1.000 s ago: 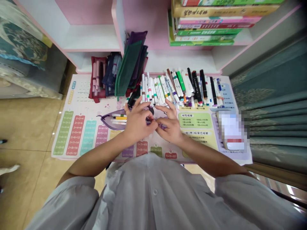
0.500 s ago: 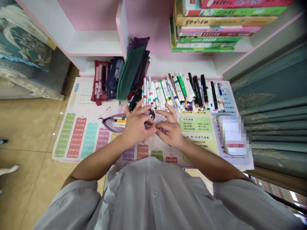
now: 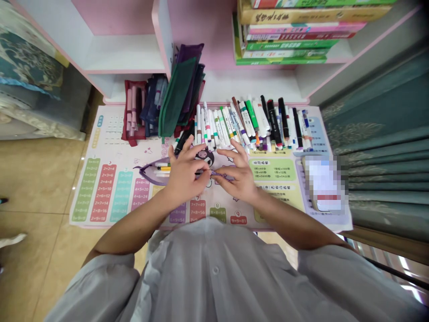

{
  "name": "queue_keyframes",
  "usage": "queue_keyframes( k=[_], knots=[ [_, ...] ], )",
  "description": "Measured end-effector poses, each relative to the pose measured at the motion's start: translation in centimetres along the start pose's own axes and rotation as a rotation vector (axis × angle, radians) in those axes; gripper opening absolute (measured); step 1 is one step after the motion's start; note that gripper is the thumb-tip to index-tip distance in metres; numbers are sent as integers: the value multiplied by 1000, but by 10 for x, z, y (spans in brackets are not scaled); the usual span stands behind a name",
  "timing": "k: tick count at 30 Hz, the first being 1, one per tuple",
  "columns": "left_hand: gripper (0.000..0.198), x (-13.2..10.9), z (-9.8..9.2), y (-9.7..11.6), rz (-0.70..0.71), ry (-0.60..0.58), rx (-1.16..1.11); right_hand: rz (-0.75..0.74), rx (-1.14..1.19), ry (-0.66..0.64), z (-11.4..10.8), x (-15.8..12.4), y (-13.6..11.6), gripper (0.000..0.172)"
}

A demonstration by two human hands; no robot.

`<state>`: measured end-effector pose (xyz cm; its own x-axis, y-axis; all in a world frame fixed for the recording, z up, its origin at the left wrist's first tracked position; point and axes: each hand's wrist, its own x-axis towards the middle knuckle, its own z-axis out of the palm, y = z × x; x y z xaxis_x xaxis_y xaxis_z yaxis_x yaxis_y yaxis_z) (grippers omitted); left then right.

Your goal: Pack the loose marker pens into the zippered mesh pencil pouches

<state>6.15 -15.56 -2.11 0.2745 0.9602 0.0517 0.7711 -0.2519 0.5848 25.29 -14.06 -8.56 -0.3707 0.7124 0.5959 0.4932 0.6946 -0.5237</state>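
Observation:
A purple zippered pencil pouch [image 3: 150, 179] lies across the desk mat, partly hidden under my left hand [image 3: 184, 176]. Its left part gapes, and several pens [image 3: 163, 169], one of them yellow, show inside. Thumb and forefinger of my left hand pinch the pouch's edge near its right end; whether they grip the zipper pull is too small to tell. Facing it, my right hand [image 3: 239, 179] pinches the purple end of the pouch between thumb and fingers. The other fingers of both hands are raised and spread.
Behind my hands lies a wide row of markers [image 3: 221, 125]. Green and purple pouches [image 3: 177, 98] lean on the shelf divider, beside filled red [image 3: 134, 112] and navy ones [image 3: 156, 103]. A phone [image 3: 321, 183] lies at the right; books [image 3: 288, 40] are stacked on the shelf.
The view has shifted slightly. My pinching fingertips have moved a little to the left, and more of the purple end shows between my hands. Both hands keep their hold on the pouch.

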Motion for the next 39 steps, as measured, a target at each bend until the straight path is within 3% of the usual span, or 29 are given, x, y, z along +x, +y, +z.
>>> queue_keyframes(
  k=[9, 39],
  knots=[
    [15, -1, -3, -9, 25, 45, 54, 12, 32, 28, -5, -1, 6, 7],
    [14, -2, -6, -14, -5, 35, 94, 22, 61, 19, -9, -2, 12, 6]
  ],
)
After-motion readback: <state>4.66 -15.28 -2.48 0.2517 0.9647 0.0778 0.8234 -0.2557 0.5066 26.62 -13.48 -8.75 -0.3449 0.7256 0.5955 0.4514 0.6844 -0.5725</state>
